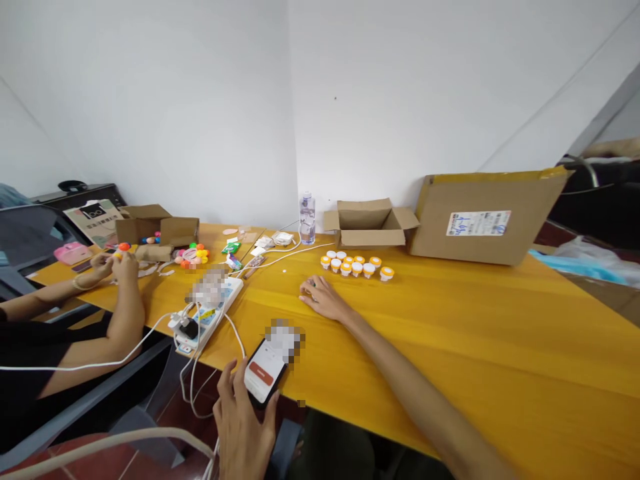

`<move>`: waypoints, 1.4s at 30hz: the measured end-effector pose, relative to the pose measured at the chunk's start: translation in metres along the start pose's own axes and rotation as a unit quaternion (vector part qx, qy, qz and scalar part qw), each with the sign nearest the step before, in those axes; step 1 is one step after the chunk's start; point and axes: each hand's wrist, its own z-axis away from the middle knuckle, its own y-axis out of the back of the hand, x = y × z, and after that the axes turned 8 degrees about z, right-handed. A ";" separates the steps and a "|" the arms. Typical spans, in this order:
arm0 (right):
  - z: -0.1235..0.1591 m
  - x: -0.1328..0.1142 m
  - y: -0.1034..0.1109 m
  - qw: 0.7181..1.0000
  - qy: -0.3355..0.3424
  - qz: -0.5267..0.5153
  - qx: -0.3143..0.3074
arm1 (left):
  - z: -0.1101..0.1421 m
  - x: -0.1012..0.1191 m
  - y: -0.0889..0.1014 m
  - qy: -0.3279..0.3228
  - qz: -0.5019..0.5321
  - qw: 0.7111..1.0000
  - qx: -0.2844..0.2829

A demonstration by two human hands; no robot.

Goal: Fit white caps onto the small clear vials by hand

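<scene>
My left hand is at the near table edge, its thumb and fingers around the lower end of a smartphone. The phone's screen is lit, with a red-brown button; its upper part is blurred out. My right hand rests on the tabletop, fingers loosely bent and apart. A small grey spot shows at its fingers, too small to tell what it is. Just beyond that hand stand several small white tubs with orange-rimmed lids, grouped closely together.
An open cardboard box and a large labelled carton stand along the wall beside a water bottle. Left lies a white power strip with cables. A co-worker's hands handle small colourful items near another box.
</scene>
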 end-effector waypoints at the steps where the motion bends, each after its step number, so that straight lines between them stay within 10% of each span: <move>1: 0.003 0.000 0.001 1.000 0.002 -0.001 0.004 | 0.000 0.000 0.000 0.004 0.001 1.000 0.000; 34: 0.068 0.008 0.024 1.000 -0.023 -0.009 0.019 | -0.051 0.006 -0.015 0.005 -0.003 1.000 0.015; 42: 0.066 0.011 0.027 0.994 -0.038 -0.102 0.030 | -0.060 0.068 -0.073 -0.100 0.262 0.943 -0.182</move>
